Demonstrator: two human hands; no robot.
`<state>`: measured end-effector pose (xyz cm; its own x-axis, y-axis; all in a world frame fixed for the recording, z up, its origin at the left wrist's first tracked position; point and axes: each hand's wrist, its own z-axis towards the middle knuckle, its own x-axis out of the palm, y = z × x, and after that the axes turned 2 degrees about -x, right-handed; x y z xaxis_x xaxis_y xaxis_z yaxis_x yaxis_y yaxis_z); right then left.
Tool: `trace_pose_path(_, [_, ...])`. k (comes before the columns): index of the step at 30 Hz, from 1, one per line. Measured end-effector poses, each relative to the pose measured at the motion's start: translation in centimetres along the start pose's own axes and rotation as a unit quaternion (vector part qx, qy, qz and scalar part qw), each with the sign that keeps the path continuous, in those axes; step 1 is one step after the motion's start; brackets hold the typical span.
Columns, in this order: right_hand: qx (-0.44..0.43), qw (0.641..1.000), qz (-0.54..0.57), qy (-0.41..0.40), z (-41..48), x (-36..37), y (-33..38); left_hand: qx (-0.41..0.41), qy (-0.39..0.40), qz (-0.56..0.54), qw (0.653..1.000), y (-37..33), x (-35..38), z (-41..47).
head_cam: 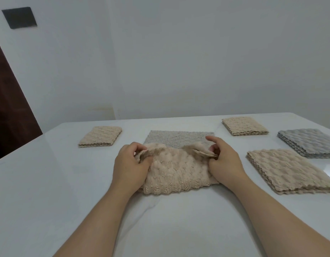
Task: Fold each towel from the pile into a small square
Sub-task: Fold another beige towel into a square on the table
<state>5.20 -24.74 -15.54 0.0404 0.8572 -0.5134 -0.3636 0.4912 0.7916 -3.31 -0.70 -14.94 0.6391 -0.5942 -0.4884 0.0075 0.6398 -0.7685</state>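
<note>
**Loose corners could spoil the fold**

The beige towel [175,171] lies on the bench [49,182] directly in front of the person, its near edge flat and its two far corners raised. The left hand [130,164] pinches the towel's far-left corner with curled fingers. The right hand [223,160] pinches the far-right corner between thumb and curled fingers, its forefinger sticking out straight.

A fold looks to be in the making, and the main risks lie in the grip. The plush cloth is thick and sags between the two hands. If one corner travels further than the other, the edges will not meet and the result comes out skewed rather than square. A corner slipping from either pinch would let the layer flop back.

Near the beige towel, to its right, sits the beige stack [288,171]; a wide sweep of the right forearm could knock its layers askew. Just behind the beige towel the grey towel [179,139] lies flat, its near edge hidden by the raised corners, so fingers could catch it and drag it along. Further right and behind is the grey stack [309,141]. Far behind the beige towel, the left folded towel [100,136] and the right folded towel [245,126] rest well apart from the hands and seem unlikely to be disturbed.
</note>
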Motion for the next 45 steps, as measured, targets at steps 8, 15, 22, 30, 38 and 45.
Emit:
trace_pose_path(8, [0.054,0.987,0.137,-0.058,0.6,-0.5,-0.5,-0.118,-0.033,-0.269,0.955,-1.4,-0.6,0.1])
trace_pose_path(15, [0.082,0.965,0.238,-0.077,0.8,-0.4,-0.8,-0.053,-0.097,-0.181,0.977,0.3,-0.6,0.6])
trace_pose_path(22, [0.094,0.946,0.306,-0.050,1.0,-0.3,-1.2,-0.058,-0.098,-0.181,0.977,-0.1,-0.7,0.5])
trace_pose_path(30, [0.072,0.953,0.286,-0.064,1.1,0.1,-2.0,-0.090,-0.118,-0.169,0.974,0.3,-0.8,0.7])
trace_pose_path(38, [0.070,0.965,0.225,-0.114,1.0,0.1,-1.4,-0.066,-0.112,-0.147,0.981,0.7,-0.4,0.9])
trace_pose_path(45, [0.061,0.958,0.260,-0.101,1.0,0.1,-1.6,-0.062,-0.122,-0.170,0.976,0.4,-0.6,0.7])
